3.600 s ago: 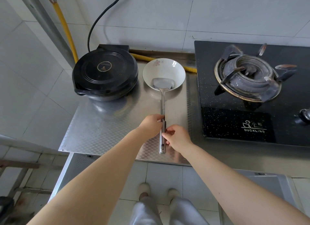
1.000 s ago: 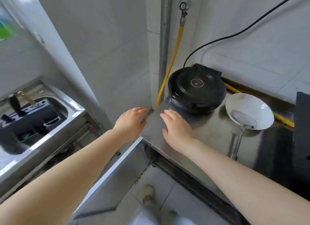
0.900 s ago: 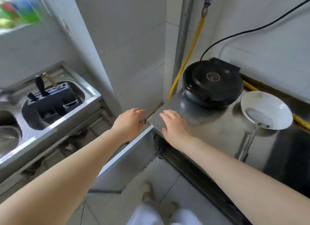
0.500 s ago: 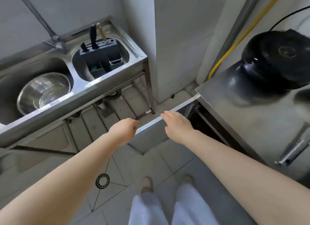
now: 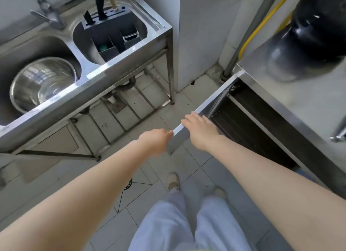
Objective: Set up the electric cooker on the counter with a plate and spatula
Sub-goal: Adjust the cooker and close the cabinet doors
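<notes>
Presently on view: cooker [image 5: 316, 28], black and lidded, standing at the back corner of the counter [image 5: 307, 93] against the wall, near the yellow hose [image 5: 256, 29], presumably so that its cord reaches a socket; only part of it shows at the frame's edge. Spatula [image 5: 339, 134], a short end of its metal handle visible at the right edge, lying on the counter, apart from the cooker; the plate is out of frame. Cabinet door [image 5: 198, 119], steel, standing open below the counter's corner, dark shelves behind it. Right hand [image 5: 201, 130], fingers straight and laid flat over the door's top edge, holding nothing, placed as if to steady or swing the panel. Left hand [image 5: 155, 140], fingers curled, its knuckles at the door's free corner; motion blur makes it hard to say whether it pinches the edge or merely touches it. Sink [image 5: 119, 63], double steel unit to the left, well apart from the counter: one basin holds a metal bowl [image 5: 42, 82], the other a dark knife block [image 5: 110, 32], kept there likely for draining. Judgement: cooker and spatula appear set out; the hands now attend to the door, not to task items.
</notes>
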